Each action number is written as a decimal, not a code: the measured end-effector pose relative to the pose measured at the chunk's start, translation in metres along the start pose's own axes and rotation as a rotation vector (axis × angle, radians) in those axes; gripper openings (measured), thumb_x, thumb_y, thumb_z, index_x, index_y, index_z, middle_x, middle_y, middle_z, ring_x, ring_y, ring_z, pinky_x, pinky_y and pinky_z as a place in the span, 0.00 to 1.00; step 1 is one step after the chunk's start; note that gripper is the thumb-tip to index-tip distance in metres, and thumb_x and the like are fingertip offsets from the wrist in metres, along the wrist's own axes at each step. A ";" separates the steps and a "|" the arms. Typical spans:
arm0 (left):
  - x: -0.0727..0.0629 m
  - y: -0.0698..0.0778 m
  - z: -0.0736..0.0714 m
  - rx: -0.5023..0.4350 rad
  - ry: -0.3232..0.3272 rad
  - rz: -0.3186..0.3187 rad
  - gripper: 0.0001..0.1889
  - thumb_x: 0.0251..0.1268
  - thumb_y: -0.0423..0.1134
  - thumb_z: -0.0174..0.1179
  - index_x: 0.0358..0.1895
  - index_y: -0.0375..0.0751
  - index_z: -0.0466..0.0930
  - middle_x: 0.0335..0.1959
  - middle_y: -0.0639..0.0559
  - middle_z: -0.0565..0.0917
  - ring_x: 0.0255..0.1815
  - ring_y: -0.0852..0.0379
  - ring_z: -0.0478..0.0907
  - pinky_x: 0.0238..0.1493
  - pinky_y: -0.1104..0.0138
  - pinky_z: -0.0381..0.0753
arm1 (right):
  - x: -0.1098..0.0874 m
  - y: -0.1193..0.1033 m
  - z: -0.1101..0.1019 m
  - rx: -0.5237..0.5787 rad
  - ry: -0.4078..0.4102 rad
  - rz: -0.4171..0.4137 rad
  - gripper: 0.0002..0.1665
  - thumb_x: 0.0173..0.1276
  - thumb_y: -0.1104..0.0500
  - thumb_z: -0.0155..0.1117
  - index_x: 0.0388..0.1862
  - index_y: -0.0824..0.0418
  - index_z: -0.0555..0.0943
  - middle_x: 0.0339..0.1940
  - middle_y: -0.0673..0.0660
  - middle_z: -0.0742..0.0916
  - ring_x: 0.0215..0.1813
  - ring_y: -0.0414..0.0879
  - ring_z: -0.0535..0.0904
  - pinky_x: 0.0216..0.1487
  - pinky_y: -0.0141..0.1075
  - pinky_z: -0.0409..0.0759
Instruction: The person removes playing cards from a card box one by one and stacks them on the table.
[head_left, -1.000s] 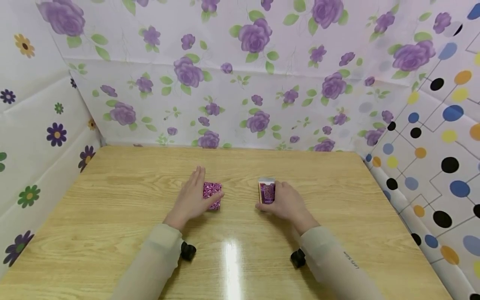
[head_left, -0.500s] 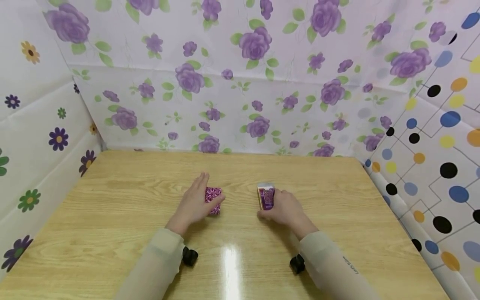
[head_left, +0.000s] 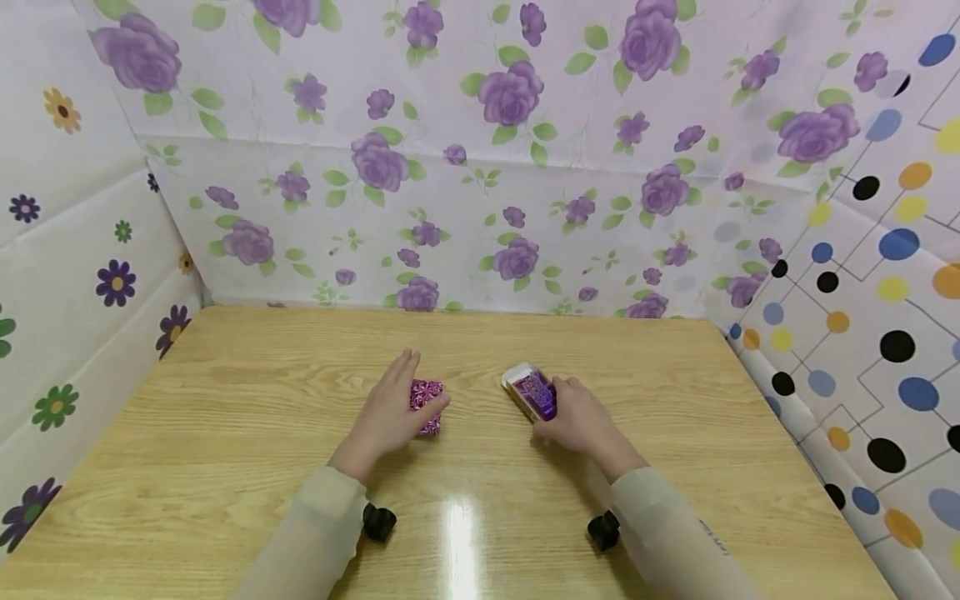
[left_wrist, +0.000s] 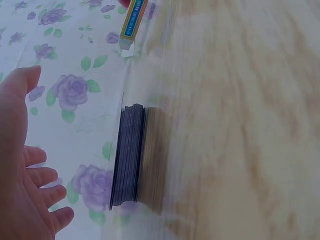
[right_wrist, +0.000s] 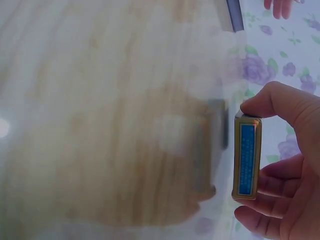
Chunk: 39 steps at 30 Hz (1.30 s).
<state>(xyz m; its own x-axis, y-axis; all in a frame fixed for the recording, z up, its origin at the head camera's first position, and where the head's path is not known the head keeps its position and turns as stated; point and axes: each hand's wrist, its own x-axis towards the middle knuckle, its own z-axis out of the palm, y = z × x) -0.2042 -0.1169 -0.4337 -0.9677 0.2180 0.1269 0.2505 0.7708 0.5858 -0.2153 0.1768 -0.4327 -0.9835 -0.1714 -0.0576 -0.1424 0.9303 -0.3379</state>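
Left hand [head_left: 386, 418]: thumb spread wide from the fingers, holding nothing. From the head view it covers the left side of the deck [head_left: 426, 391], thumb crossing over the cards; the left wrist view shows a gap there, so I judge no contact. Deck lies flat on the table [head_left: 247, 433], long axis running roughly away from me.

Right hand [head_left: 585, 425]: grips the box [head_left: 536, 394], thumb on its left, fingers on its right. The right wrist view suggests the box is lifted clear of the table.

Key relation: deck lies left of the box, bare wood between, the two about equally far from me. Left hand is much the nearer to the deck. Box axis slants, its flap [head_left: 517, 372] end away and to the left, aimed past the deck's far side; not parallel with the deck. Any move between them, I judge, turns on that angle
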 end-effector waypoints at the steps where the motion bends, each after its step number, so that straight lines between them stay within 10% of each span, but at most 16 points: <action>1: 0.000 0.000 0.000 -0.004 0.001 0.003 0.47 0.63 0.67 0.49 0.75 0.40 0.43 0.77 0.44 0.45 0.77 0.41 0.44 0.73 0.43 0.49 | 0.001 0.001 -0.001 0.015 0.003 -0.006 0.55 0.47 0.46 0.72 0.69 0.70 0.61 0.58 0.65 0.76 0.51 0.53 0.76 0.56 0.47 0.77; 27: 0.002 0.008 0.005 -0.088 0.020 0.033 0.45 0.63 0.67 0.47 0.75 0.44 0.45 0.77 0.47 0.48 0.76 0.43 0.47 0.74 0.46 0.49 | 0.014 0.026 -0.028 0.271 -0.004 -0.263 0.47 0.47 0.59 0.70 0.68 0.64 0.64 0.64 0.67 0.73 0.62 0.60 0.70 0.65 0.54 0.69; 39: 0.002 0.019 0.005 -0.123 0.028 0.051 0.43 0.65 0.63 0.50 0.74 0.41 0.49 0.75 0.42 0.54 0.75 0.41 0.51 0.73 0.47 0.52 | 0.017 0.032 -0.038 0.402 -0.110 -0.292 0.44 0.52 0.61 0.67 0.70 0.62 0.63 0.62 0.59 0.75 0.57 0.54 0.72 0.46 0.40 0.76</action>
<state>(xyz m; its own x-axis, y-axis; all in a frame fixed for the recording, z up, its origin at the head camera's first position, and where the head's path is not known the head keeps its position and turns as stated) -0.2014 -0.0987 -0.4257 -0.9546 0.2369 0.1806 0.2957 0.6797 0.6712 -0.2411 0.2155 -0.4085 -0.8885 -0.4590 0.0017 -0.3341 0.6441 -0.6881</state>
